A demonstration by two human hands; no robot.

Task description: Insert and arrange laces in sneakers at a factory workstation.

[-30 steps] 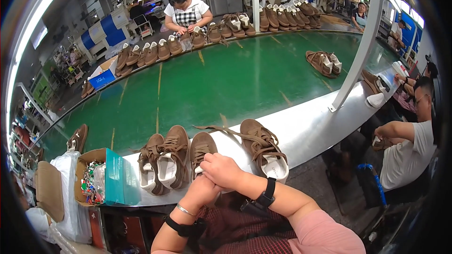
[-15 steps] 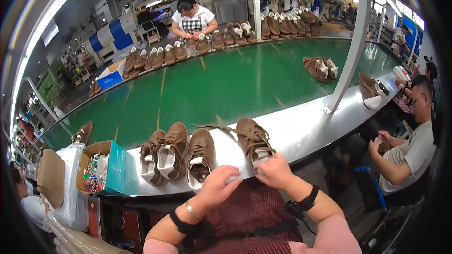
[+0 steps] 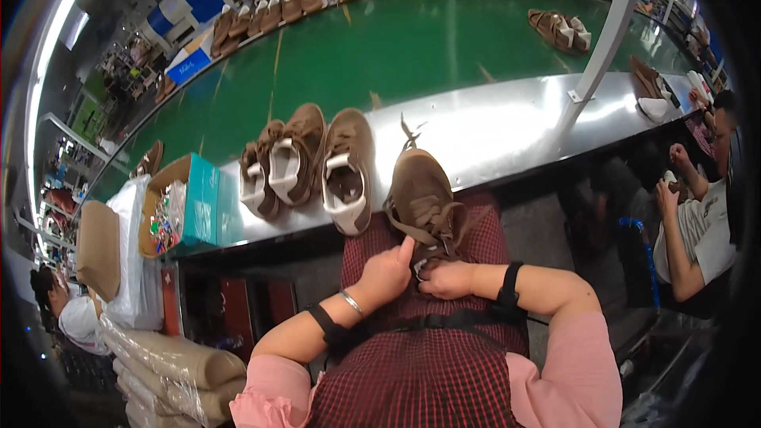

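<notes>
a brown lace-up shoe (image 3: pixel 422 194) is held against the lap, its heel end toward the body and its toe resting on the near edge of the steel bench (image 3: pixel 507 127). the left hand (image 3: pixel 386 273) is curled at the shoe's heel, fingers folded in and the thumb raised straight up against the shoe's left side; a thin bangle (image 3: pixel 352 302) and a black wrist strap (image 3: pixel 325 329) are worn on that arm. the right hand (image 3: pixel 448 279) is closed loosely over the heel end just right of the left hand, the two hands almost touching; whether a lace is pinched inside it cannot be told. a black band (image 3: pixel 510 289) is worn on the right wrist. the shoe's laces are seen crossed over the tongue, with a loose end lying on the bench beyond the toe.

just left of the held shoe, a single brown shoe (image 3: pixel 346 170) is laid on the bench with its pale lining showing. further left of it, a pair of brown shoes (image 3: pixel 277 162) is set side by side. left of that pair, a teal cardboard box (image 3: pixel 194 202) with small coloured items inside is placed at the bench end. beyond the bench, a green conveyor belt (image 3: pixel 412 40) is seen, with a row of brown shoes (image 3: pixel 261 16) along its far edge. to the right of the held shoe, well apart, a seated person (image 3: pixel 697 214) is seen.
</notes>
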